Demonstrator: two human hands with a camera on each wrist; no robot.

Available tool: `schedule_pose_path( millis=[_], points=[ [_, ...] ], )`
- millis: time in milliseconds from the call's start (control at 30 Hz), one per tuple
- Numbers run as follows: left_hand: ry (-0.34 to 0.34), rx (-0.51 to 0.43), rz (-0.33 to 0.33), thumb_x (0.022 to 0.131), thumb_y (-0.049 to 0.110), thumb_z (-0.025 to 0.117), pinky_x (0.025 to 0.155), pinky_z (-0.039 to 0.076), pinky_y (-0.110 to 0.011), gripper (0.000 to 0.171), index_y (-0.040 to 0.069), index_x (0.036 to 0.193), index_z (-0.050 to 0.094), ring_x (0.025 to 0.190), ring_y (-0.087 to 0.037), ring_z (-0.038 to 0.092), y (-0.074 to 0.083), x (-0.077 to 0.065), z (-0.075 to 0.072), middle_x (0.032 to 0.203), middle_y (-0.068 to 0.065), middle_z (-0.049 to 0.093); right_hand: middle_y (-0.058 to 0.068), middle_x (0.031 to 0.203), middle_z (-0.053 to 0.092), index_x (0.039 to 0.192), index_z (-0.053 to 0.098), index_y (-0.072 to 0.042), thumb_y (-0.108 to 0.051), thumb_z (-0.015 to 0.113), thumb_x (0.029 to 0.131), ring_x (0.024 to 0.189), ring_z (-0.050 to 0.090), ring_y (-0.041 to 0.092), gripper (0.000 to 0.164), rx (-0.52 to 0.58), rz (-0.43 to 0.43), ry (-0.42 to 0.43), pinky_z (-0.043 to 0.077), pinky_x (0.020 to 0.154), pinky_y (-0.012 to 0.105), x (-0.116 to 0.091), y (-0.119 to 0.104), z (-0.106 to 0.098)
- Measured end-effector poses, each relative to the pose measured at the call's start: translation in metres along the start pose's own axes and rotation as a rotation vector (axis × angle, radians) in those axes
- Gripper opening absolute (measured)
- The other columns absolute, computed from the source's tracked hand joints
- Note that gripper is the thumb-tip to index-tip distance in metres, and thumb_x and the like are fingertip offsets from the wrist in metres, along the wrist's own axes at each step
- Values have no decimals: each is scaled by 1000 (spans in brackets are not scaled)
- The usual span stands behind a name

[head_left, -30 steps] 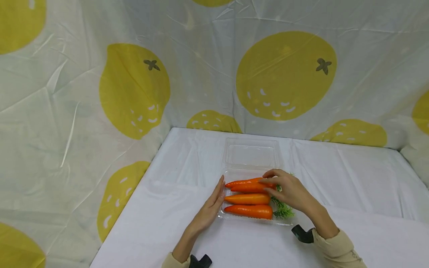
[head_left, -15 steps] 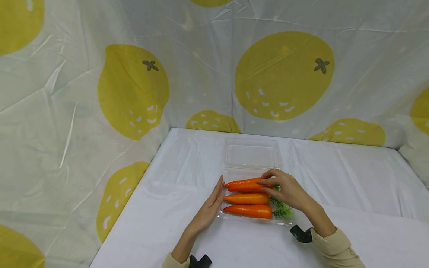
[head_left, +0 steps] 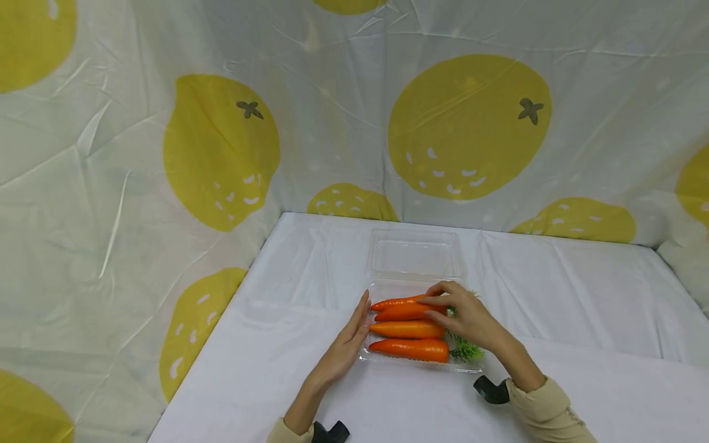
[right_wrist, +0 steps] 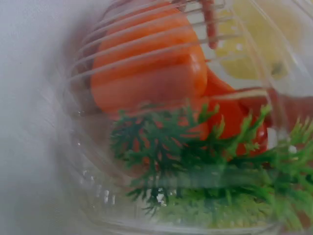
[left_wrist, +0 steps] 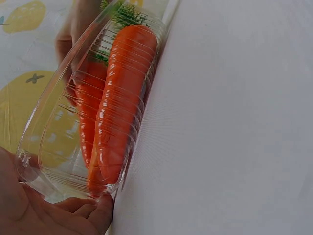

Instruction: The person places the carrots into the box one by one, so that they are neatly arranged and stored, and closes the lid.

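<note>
In the head view, a clear plastic clamshell box (head_left: 423, 365) holds several carrots side by side, their green tops to the right. My right hand (head_left: 468, 317) pinches an orange carrot (head_left: 400, 313) near its thick end, thumb on the near side and fingers on the far side. Another carrot (head_left: 388, 304) lies just behind it. Nearer are a lighter orange carrot (head_left: 408, 330) and a redder one (head_left: 408, 349). Flat against the box's left end, my left hand (head_left: 344, 344) keeps its fingers straight. Through the ribbed wall, the right wrist view shows green leaves (right_wrist: 161, 142).
The box's clear lid (head_left: 414, 255) lies folded back behind it, toward the table's far edge. White cloth (head_left: 581, 307) covers the table. A lemon-print curtain (head_left: 332, 123) rises at the back and left.
My right hand has shifted slightly left and nearer, and the carrot it pinches has come down beside the lighter one. My left hand has stayed at the box's left end.
</note>
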State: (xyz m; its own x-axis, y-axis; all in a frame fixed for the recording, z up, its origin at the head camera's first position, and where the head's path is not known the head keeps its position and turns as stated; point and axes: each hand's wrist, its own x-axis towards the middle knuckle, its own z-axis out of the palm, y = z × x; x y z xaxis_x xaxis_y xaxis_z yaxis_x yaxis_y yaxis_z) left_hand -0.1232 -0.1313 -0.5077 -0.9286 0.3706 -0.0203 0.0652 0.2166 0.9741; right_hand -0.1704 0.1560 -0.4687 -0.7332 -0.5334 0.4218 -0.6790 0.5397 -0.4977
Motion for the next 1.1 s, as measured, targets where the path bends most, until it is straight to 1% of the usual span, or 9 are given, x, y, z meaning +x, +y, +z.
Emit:
schedule_pose_path(
  millis=[100, 233, 333, 500, 733, 833, 933, 1100],
  points=[
    [-1, 1, -1, 114, 26, 35, 129, 18, -52, 62, 23, 168, 6, 162, -30, 16, 0, 0, 0, 175, -10, 11, 5, 112, 68, 116, 80, -11, -7, 80, 89, 99, 59, 20, 27, 16, 18, 4, 53, 76, 29, 0, 0, 4],
    [-1, 2, -3, 115, 27, 34, 129, 18, -51, 61, 22, 168, 5, 162, -30, 16, 0, 0, 0, 175, -10, 11, 4, 114, 68, 119, 79, -12, -8, 79, 90, 103, 60, 22, 29, 19, 51, 9, 55, 80, 31, 0, -1, 9],
    [0, 0, -4, 115, 28, 34, 129, 18, -51, 61, 23, 168, 6, 162, -29, 15, 1, 0, 0, 175, -9, 11, 4, 115, 68, 120, 79, -12, -9, 80, 90, 106, 61, 23, 30, -1, 56, 24, 56, 82, 33, 0, -3, 13],
    [-2, -3, -3, 115, 29, 34, 129, 17, -51, 61, 22, 168, 6, 162, -27, 13, 1, 1, 0, 175, -9, 11, 3, 113, 68, 118, 80, -13, -9, 80, 89, 105, 62, 23, 29, -24, 57, 51, 56, 81, 34, 1, -4, 15],
    [-6, -4, -3, 115, 28, 34, 129, 18, -50, 61, 23, 168, 5, 162, -28, 15, 0, 1, 0, 175, -10, 11, 3, 116, 67, 119, 79, -12, -10, 80, 89, 107, 62, 24, 30, -28, 86, 31, 58, 84, 36, 0, -7, 14],
    [-6, -1, -1, 115, 28, 34, 129, 18, -50, 61, 23, 168, 5, 162, -28, 15, -1, 1, 0, 175, -10, 11, 4, 117, 68, 121, 78, -11, -10, 80, 89, 107, 62, 23, 32, -35, 79, 32, 58, 85, 36, 0, -8, 14],
    [-9, -2, 3, 115, 27, 34, 129, 18, -50, 61, 22, 168, 5, 162, -29, 15, -1, 0, 0, 175, -10, 10, 5, 118, 68, 123, 77, -10, -11, 81, 89, 105, 61, 21, 34, -32, 60, 36, 58, 81, 34, 1, -9, 12],
    [-13, -6, 10, 115, 26, 34, 129, 19, -49, 62, 21, 168, 5, 162, -29, 16, 1, 0, -1, 175, -10, 10, 6, 120, 68, 120, 77, -9, -10, 81, 88, 106, 61, 21, 32, -16, -10, 84, 57, 77, 33, 2, -10, 4]
  ],
)
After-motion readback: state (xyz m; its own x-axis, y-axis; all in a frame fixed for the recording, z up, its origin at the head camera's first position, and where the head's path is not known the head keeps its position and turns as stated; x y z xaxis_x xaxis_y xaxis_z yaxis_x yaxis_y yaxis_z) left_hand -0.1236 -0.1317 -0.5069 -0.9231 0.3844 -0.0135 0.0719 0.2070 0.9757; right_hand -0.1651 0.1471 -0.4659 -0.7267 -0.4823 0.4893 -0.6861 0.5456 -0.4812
